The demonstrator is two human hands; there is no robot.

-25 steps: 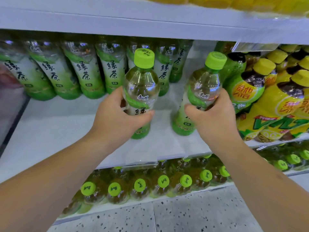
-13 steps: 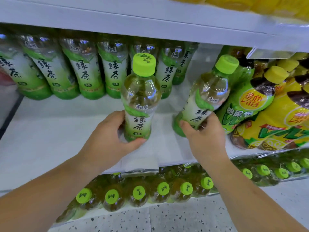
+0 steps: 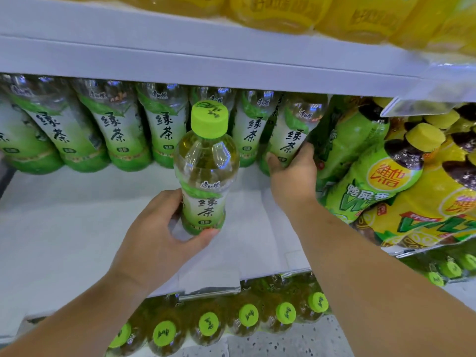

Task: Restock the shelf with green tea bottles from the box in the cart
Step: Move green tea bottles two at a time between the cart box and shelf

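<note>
Head view, as I watch from my end: the left hand [image 3: 159, 235] curls round the lower label of a green tea bottle [image 3: 206, 176], thumb across the near side, fingers wrapped behind. The bottle stands upright near the middle of the white shelf [image 3: 77, 228]. The hand covers its base, so I cannot tell whether it touches the board. The right hand [image 3: 291, 176] grips the bottom of a second green tea bottle [image 3: 291, 135], further back at the right end of the far row [image 3: 116, 130]. The upper shelf [image 3: 206, 63] hides its cap and the caps of that whole row. Yellow-capped bottles [image 3: 386, 181] crowd the right, just beside the right hand; contact is too close to judge. The lower bottles [image 3: 247, 315] show me little but their caps.
</note>
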